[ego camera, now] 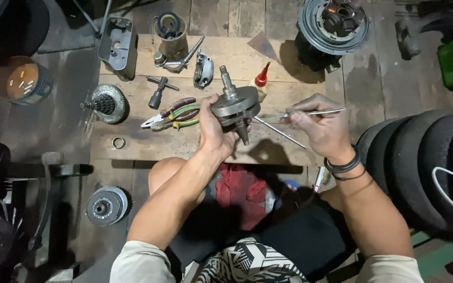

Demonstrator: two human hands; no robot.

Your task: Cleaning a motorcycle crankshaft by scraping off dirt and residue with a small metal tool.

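Bare metal in your hands, rough wood beneath

Your left hand (pixel 217 131) grips a crankshaft (pixel 234 106) of dull grey metal, machined smooth with a faint sheen, while your right hand (pixel 318 126) pinches a thin, bright steel rod (pixel 310 112). Under them the workbench (pixel 284 86) is raw, scuffed, matt wood. The pliers (pixel 171 116) have glossy plastic grips in red and green. The small bottle (pixel 261 78) has a shiny red plastic tip. The rag (pixel 242 188) on your lap is soft, matt red cloth. The tyres (pixel 420 157) are matt black rubber.
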